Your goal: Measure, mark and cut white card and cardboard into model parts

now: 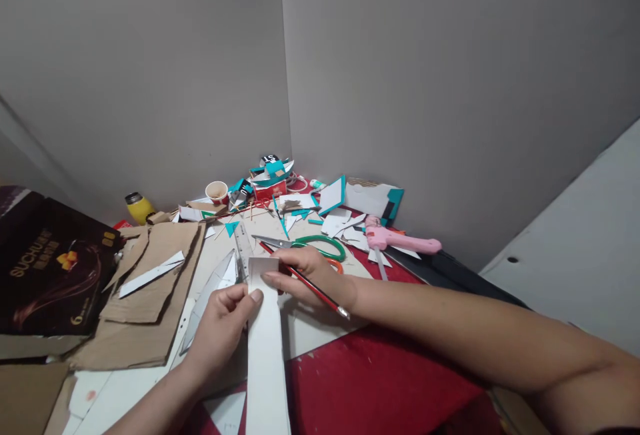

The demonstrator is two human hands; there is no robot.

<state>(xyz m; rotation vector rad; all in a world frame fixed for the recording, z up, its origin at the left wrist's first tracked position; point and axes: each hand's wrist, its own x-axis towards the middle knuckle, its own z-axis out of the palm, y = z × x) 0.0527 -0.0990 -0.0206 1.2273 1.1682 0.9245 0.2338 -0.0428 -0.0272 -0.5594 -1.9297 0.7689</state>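
A long white cardboard strip [266, 361] runs up from the bottom of the view, its far end bent over. My left hand [227, 315] pinches the strip's left edge, thumb on top. At the bent end, my right hand [307, 278] grips the strip between thumb and fingers. A red and black pencil [320, 291] also lies across that hand, held in it. Just beyond are scissors with green and orange handles [327, 243], partly hidden behind my right hand. A clear ruler [243, 243] lies to the left of the strip's end.
Brown cardboard pieces [145, 311] and a dark printed box [50, 261] are at the left. A pink glue gun [400, 240] lies at the right. White and teal scraps [345, 221], a paper cup [217, 192] and a yellow bottle [139, 208] stand farther back, before grey walls.
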